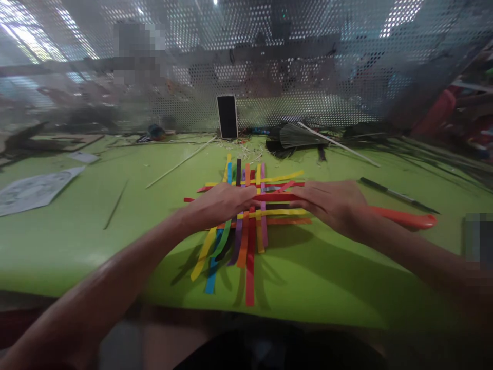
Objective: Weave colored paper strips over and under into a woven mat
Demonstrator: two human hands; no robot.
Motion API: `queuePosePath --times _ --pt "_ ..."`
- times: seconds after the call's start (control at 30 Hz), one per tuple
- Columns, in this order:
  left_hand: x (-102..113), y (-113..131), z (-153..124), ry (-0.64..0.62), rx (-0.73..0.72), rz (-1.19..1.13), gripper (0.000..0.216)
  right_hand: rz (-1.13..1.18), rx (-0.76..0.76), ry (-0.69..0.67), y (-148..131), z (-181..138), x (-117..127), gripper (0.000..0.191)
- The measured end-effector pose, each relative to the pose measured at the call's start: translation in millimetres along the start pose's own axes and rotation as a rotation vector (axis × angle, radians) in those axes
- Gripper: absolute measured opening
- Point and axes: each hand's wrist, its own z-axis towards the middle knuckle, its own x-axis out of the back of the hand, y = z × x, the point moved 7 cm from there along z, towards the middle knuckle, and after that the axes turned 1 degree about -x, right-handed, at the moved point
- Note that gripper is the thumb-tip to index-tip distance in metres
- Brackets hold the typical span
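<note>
Colourful flat strips (251, 231) cross over and under one another in a loose weave on the green table. A red strip (279, 197) runs sideways across the middle of the weave. My left hand (227, 200) lies over the weave's left part, its thumb and fingers closed on that red strip. On the right, my right hand (331, 203) pinches the same strip near its other end. Blue, yellow, purple and orange strip ends stick out toward me. Parts of the weave are hidden beneath my left hand.
An orange-handled tool (408, 218) lies beside my right hand, its far end hidden. Behind it is a dark pen-like tool (396, 195). A phone-like dark panel (227, 117) stands against the perforated screen (185, 103). Printed paper (38, 189) lies left on the green table (127, 262).
</note>
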Motion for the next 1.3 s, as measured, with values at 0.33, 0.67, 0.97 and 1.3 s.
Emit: queuePosePath --times 0.33,0.67,0.97,1.3 --pt "5 0 -4 0.096 -0.091 -0.058 0.053 0.084 0.000 -0.003 5 0 -4 0.034" --pt "-1 -11 -3 0.056 -0.029 0.011 0.045 0.138 -0.062 -0.053 16 -2 -8 0.032" --pt "0 -14 -1 -0.017 0.041 0.037 0.032 0.088 -0.033 -0.047 23 -3 -5 0.036" --pt "40 27 -1 0.391 -0.053 0.410 0.034 -0.221 0.008 0.004 6 6 11 0.034"
